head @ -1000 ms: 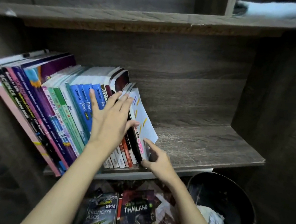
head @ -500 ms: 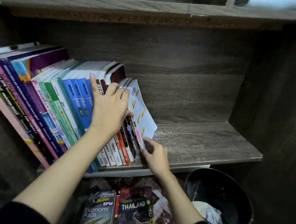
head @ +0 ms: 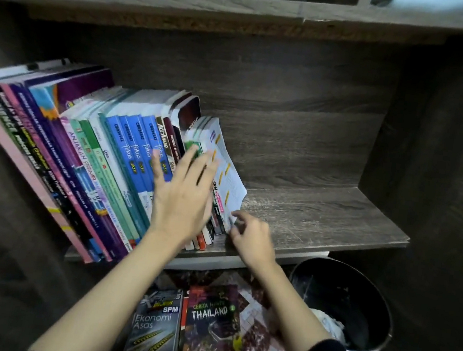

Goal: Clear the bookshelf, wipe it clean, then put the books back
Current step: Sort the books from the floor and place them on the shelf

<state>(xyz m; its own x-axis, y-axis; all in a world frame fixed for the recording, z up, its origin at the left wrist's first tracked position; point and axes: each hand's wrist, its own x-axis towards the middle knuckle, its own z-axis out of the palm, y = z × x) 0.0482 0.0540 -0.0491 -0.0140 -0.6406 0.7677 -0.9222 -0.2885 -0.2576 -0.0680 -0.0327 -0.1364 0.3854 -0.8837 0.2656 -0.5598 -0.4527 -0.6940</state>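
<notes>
Leaning books [head: 126, 161] are braced by the flat left hand [head: 183, 198] so the end book [head: 229, 181], pinched low by the right hand [head: 251, 238], can probably be squared.

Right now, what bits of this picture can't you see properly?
Head view only:
the row of books: several spines hidden behind the blurred left hand.
the right hand: whether its grip pinches the tabbed book is too small to tell.
the pale bundle on the upper shelf: cut off by the top edge.
the bin: contents partly behind the right forearm.
</notes>
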